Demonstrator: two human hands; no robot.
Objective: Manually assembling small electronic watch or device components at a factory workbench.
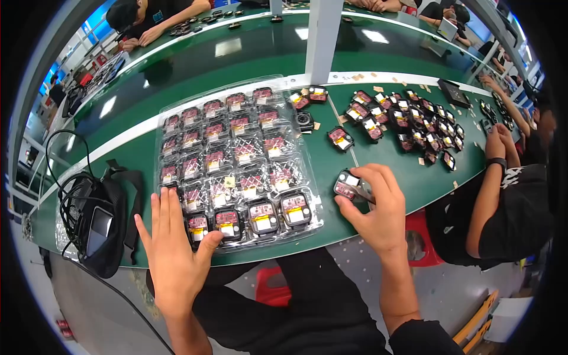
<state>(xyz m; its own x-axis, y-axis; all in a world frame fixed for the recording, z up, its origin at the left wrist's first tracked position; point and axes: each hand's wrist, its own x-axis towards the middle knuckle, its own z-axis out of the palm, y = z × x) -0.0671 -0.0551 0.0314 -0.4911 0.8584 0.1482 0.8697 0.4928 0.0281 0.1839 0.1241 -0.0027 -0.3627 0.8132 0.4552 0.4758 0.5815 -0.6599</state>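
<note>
My right hand (378, 210) is closed at the right edge of a smartwatch case (344, 188), which is tilted over the green table, its inner parts showing. Between thumb and fingers lies a dark, slim piece whose kind I cannot make out. My left hand (173, 248) lies flat with fingers stretched and thumb out, over the near left corner of a clear plastic tray (316, 220). Rows of open watch cases with red boards and white and yellow parts sit in the tray. Nearest my left thumb are a watch case (198, 225) and another watch case (228, 220).
Loose watch cases (426, 121) are heaped right of the tray. A black bag (109, 236) with cables stands at the left. A white post (322, 44) rises at the table's far edge. A co-worker's arm (488, 201) is at the right, and other people sit across the table.
</note>
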